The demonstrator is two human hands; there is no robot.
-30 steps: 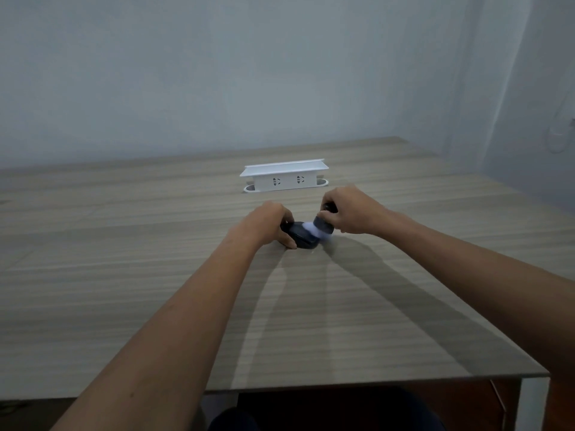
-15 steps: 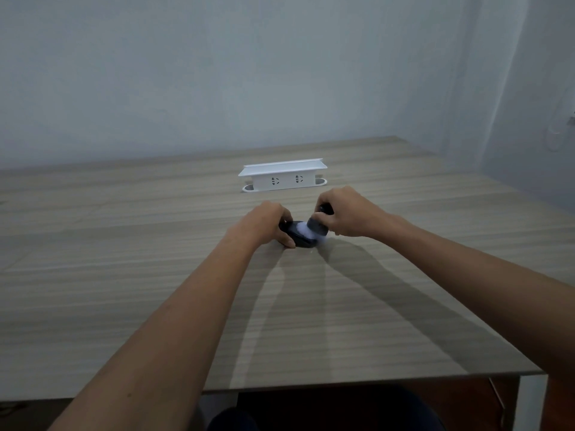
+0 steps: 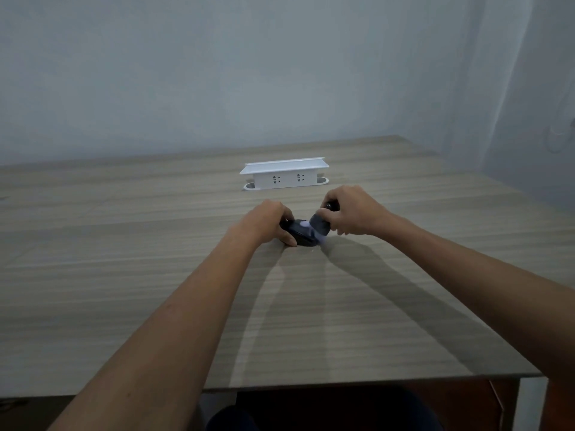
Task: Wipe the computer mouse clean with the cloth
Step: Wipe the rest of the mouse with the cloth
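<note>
A black computer mouse (image 3: 301, 235) lies on the wooden table (image 3: 124, 275), a little past its middle. My left hand (image 3: 271, 221) grips the mouse from its left side and holds it down. My right hand (image 3: 351, 213) is bunched around a dark grey cloth (image 3: 320, 227) with a pale patch and presses it onto the right end of the mouse. Most of the mouse is hidden under the two hands and the cloth.
A white power strip box (image 3: 284, 176) with two sockets facing me stands just behind the hands. A grey wall rises at the table's far edge. The table's near edge and right corner (image 3: 525, 375) are in view.
My right hand and the cloth have shifted slightly over the right end of the mouse. My left hand has stayed in place on the mouse.
</note>
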